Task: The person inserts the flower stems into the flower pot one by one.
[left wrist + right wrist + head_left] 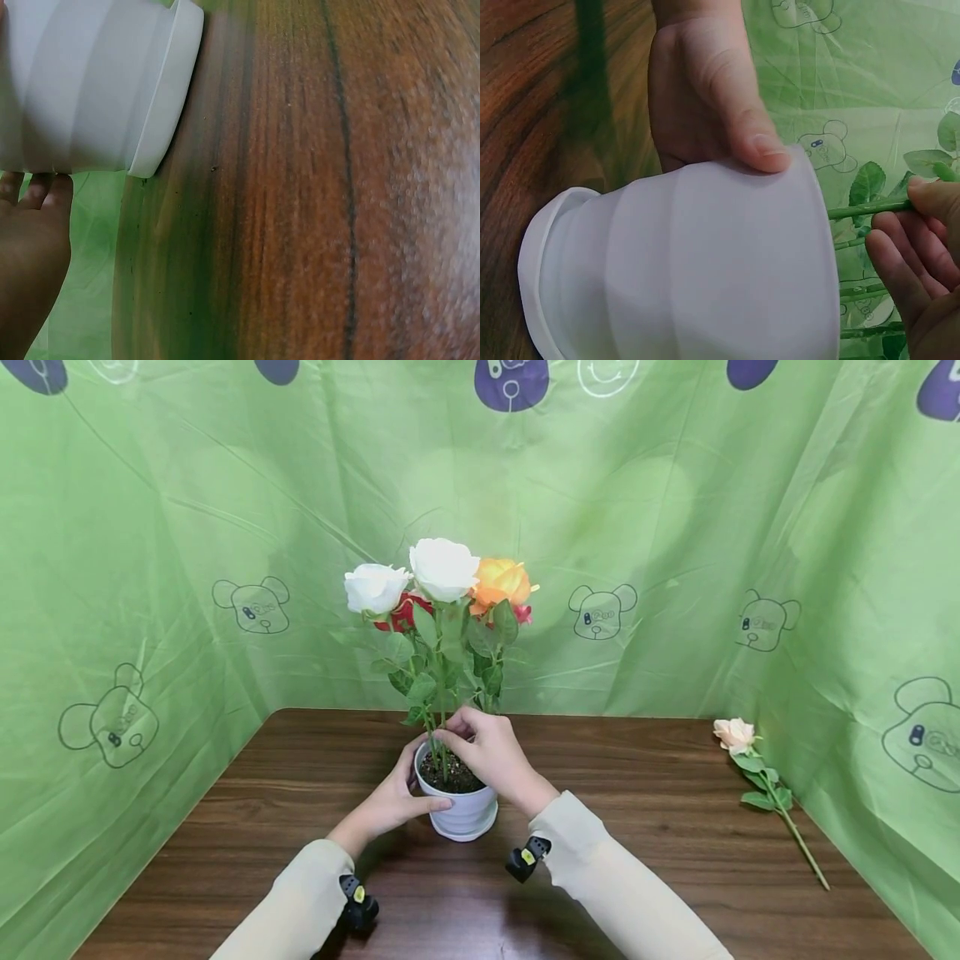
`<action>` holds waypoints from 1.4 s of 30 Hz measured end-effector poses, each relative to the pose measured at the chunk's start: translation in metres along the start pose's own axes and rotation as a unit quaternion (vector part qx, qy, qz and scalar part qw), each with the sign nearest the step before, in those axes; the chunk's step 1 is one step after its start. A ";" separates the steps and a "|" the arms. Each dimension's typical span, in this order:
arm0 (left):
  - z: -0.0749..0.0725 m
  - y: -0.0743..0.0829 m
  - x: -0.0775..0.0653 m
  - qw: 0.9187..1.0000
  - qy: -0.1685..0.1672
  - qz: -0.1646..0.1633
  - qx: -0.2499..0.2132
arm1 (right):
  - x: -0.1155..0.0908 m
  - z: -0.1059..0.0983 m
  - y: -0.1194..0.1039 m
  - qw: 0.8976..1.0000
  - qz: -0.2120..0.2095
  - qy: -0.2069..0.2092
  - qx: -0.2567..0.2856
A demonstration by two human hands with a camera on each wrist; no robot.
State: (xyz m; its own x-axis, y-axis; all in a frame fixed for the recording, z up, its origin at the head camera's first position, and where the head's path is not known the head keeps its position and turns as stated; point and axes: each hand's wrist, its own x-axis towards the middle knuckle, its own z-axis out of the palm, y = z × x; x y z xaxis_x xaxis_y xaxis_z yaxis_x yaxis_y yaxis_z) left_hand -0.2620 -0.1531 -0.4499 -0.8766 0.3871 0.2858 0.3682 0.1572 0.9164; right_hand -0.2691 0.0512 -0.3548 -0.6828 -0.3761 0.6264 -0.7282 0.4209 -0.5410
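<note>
A white ribbed flowerpot (457,820) with dark soil (459,778) stands on its saucer (465,837) at the middle of the table. My left hand (387,804) grips its left side, thumb across the front near the rim; the fingers (56,196) reach round the far side. Just above the soil, my right hand (495,758) pinches a green rose stem (871,209) between thumb and fingers. Two white roses (444,570), an orange rose (501,582), a red rose (405,612) and a partly hidden pink bloom (522,612) rise above the pot. Leaves hide which bloom the pinched stem bears.
A pale peach rose (735,735) with a leafy stem (795,831) lies near the right edge of the dark wooden table (637,827). Green printed cloth (660,527) hangs behind the table and on both sides. Other stems (862,292) stand upright close beside the right hand.
</note>
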 end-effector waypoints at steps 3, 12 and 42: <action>0.000 0.000 0.000 1.000 0.004 -0.012 0.007 | -0.001 0.003 0.000 1.000 0.007 -0.006 -0.009; 0.000 0.003 -0.002 0.999 0.007 -0.039 0.021 | -0.005 0.010 0.001 1.000 0.011 -0.020 -0.014; 0.002 0.002 -0.002 1.000 0.000 -0.011 -0.002 | -0.007 0.006 -0.002 0.994 0.018 -0.055 -0.088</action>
State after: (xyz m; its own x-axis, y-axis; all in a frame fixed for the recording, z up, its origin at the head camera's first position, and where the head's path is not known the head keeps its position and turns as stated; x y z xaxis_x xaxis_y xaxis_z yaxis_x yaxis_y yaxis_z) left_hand -0.2592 -0.1517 -0.4490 -0.8846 0.3829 0.2662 0.3478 0.1614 0.9236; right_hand -0.2629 0.0478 -0.3616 -0.7183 -0.4416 0.5376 -0.6872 0.5711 -0.4491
